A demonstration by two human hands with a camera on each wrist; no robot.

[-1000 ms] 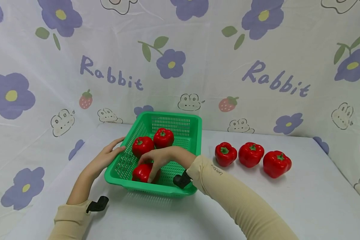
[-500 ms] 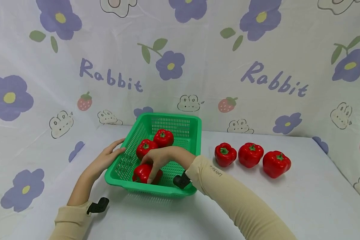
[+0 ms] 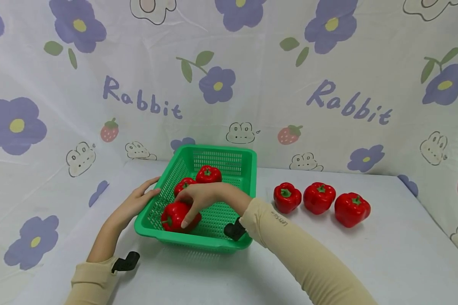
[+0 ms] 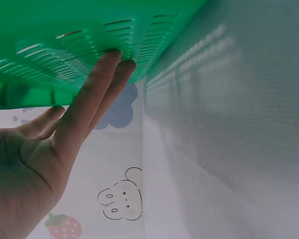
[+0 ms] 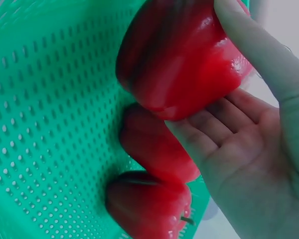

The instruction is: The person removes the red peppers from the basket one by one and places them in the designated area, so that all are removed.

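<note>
1. My right hand (image 3: 198, 199) curls round a red bell pepper (image 3: 175, 215) inside the green basket (image 3: 198, 243), near its front-left corner.
2. My left hand (image 3: 137, 201), fingers straight, presses the basket's left wall, likely steadying it.
3. Beyond my right hand, two peppers (image 3: 208, 174); one is partly hidden.
4. Rightward, three peppers (image 3: 319, 197) rest on the table (image 3: 366, 262).

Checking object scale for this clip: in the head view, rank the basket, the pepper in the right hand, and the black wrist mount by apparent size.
1. Green basket, clearly largest.
2. Held pepper.
3. Black mount on the right wrist, smallest, though partly hidden.
</note>
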